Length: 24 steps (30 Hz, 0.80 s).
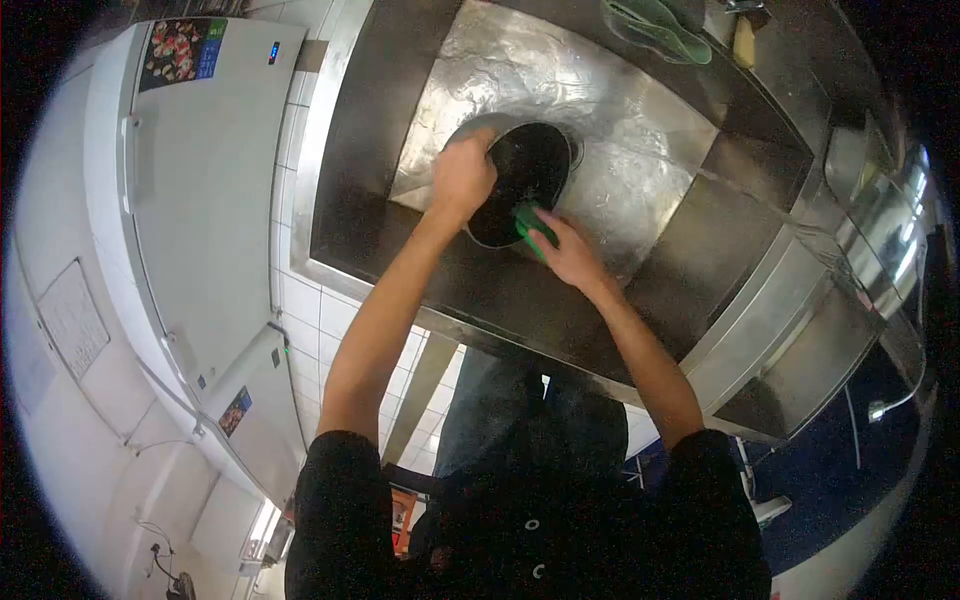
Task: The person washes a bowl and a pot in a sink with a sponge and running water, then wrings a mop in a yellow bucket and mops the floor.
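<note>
A round dark pan or pot (pixel 522 165) is tilted over the wet floor of a steel sink (pixel 625 130). My left hand (pixel 465 178) is closed on its upper left rim. At its lower right edge my right hand (pixel 568 252) holds a green scrubbing pad (pixel 530 226) between thumb and fingers, and the pad touches the pan's rim. The fingers of my right hand are slightly blurred. Part of the pan's left side is hidden by my left hand.
A green mesh-like item (pixel 655 30) lies at the sink's far edge, with a yellowish block (pixel 744 42) to its right. White refrigerators (pixel 215 180) stand at the left. A steel counter (pixel 800 340) with metal containers adjoins on the right.
</note>
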Available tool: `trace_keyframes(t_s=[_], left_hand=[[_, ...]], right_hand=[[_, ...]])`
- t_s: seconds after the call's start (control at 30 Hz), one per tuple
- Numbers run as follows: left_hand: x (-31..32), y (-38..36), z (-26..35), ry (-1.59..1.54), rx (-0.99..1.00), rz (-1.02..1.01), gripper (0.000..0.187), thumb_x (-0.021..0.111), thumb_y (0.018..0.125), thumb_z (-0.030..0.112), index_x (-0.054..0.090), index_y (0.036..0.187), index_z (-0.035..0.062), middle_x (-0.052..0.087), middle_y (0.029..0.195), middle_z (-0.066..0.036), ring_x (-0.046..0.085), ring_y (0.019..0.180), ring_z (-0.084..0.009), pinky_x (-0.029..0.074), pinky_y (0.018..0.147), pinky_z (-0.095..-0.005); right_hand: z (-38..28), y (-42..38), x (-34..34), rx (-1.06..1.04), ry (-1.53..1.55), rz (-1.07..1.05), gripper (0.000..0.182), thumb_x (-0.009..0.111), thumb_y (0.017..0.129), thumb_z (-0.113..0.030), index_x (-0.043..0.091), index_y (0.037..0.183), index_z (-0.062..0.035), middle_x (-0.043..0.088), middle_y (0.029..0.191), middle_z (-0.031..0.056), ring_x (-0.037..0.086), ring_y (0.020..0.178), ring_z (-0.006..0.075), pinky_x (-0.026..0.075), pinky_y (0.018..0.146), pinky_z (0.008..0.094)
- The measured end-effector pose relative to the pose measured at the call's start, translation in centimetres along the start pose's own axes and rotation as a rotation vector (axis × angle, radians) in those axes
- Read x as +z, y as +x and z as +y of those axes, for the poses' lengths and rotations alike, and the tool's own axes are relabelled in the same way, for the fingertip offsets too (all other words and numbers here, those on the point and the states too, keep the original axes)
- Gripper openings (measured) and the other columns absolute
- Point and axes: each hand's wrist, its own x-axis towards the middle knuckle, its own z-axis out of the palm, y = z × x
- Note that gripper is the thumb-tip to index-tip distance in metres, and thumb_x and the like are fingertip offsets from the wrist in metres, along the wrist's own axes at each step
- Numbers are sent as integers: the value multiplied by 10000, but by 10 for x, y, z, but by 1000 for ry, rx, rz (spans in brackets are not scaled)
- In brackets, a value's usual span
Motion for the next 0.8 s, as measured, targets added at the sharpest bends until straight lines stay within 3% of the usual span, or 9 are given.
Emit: trace_keyframes(t_s=[0.1, 0.2, 0.3, 0.4, 0.47, 0.53, 0.67, 0.73, 0.8], left_hand=[[13, 6, 4, 95, -26, -6, 235, 574, 704, 53, 647, 927, 79, 633, 778, -187, 620, 759, -367, 494, 690, -479], [22, -4, 6, 94, 61, -1, 212, 545, 728, 41, 634, 915, 89, 635, 792, -173, 629, 735, -363, 504, 652, -469], [30, -3, 14, 54, 48, 71, 158, 514, 768, 50, 602, 893, 92, 638, 811, -152, 640, 710, -363, 514, 608, -453], [33, -9, 14, -4, 51, 99, 268, 538, 721, 21, 639, 959, 91, 638, 779, -182, 629, 690, -360, 505, 625, -461], [35, -20, 0, 31, -38, -19, 251, 541, 722, 18, 614, 953, 85, 637, 830, -174, 629, 704, -365, 505, 627, -461], [37, -33, -9, 4, -22, 93, 156, 518, 759, 25, 576, 893, 81, 634, 852, -150, 634, 696, -365, 508, 612, -463], [46, -37, 4, -12, 23, 40, 128, 506, 783, 48, 568, 889, 84, 623, 832, -164, 640, 702, -350, 515, 612, -461], [48, -45, -1, 44, -30, -97, 120, 502, 795, 64, 570, 891, 88, 623, 871, -153, 647, 709, -346, 527, 599, -439], [55, -43, 0, 86, 22, -143, 114, 507, 796, 73, 571, 889, 89, 625, 893, -145, 650, 711, -345, 532, 593, -426]], right_hand=[[-2, 22, 22, -38, -241, -163, 396, 554, 877, -330, 575, 1186, -83, 510, 1213, 239, 499, 1089, 399, 405, 933, 476], [50, 70, 26, -306, -986, 138, 379, 553, 868, -285, 586, 1148, -33, 499, 1229, 248, 488, 1090, 402, 386, 946, 514], [46, 71, 55, -22, -913, 31, 357, 522, 865, -230, 581, 1118, 16, 522, 1210, 235, 505, 1072, 373, 369, 937, 529], [34, 56, 81, -179, -305, -96, 300, 530, 834, -189, 619, 1030, 20, 415, 1289, 322, 537, 1016, 413, 419, 886, 492], [-12, 46, 34, 49, -709, -307, 314, 485, 839, -162, 605, 1073, 11, 434, 1297, 274, 553, 963, 405, 399, 906, 520], [18, 50, 31, -55, -676, 96, 320, 494, 831, -148, 596, 1082, 23, 397, 1320, 291, 550, 942, 453, 396, 924, 536], [42, 31, 119, 143, 221, -113, 416, 563, 823, -267, 581, 1098, 44, 512, 1193, 304, 500, 1082, 494, 400, 933, 507], [6, 17, 47, 246, -493, -395, 422, 495, 883, -280, 514, 1209, -12, 520, 1188, 265, 456, 1157, 419, 425, 860, 480], [16, 14, 31, 259, -598, -300, 359, 500, 860, -238, 574, 1150, -40, 399, 1309, 283, 511, 1103, 419, 427, 875, 489]])
